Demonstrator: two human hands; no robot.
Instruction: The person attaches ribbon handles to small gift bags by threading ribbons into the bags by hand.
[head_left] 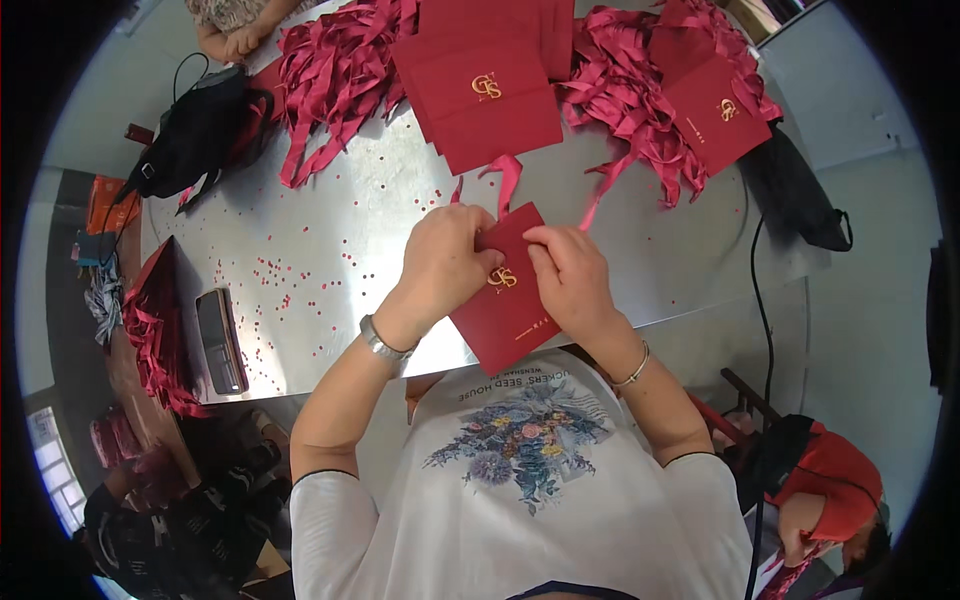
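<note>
A red paper gift bag (510, 325) with gold print is held at the table's near edge, tilted, its top end away from me. My left hand (445, 255) grips its left side, thumb pressed on the front by the gold mark. On the upper right edge, my right hand (575, 275) pinches the bag near the opening, fingers closed. A pink-red ribbon (508, 183) rises from the bag's top, and another ribbon end (600, 192) runs from beside my right hand toward the ribbon pile. Whether a ribbon lies between my right fingertips is hidden.
Stacked red bags (480, 110) lie at the far middle, between heaps of ribbon (340, 70) and ribbon with bags (640, 110). A phone (220, 340) and small red paper dots lie on the metal table (380, 220). Black bags (200, 130) flank it. Other people sit around.
</note>
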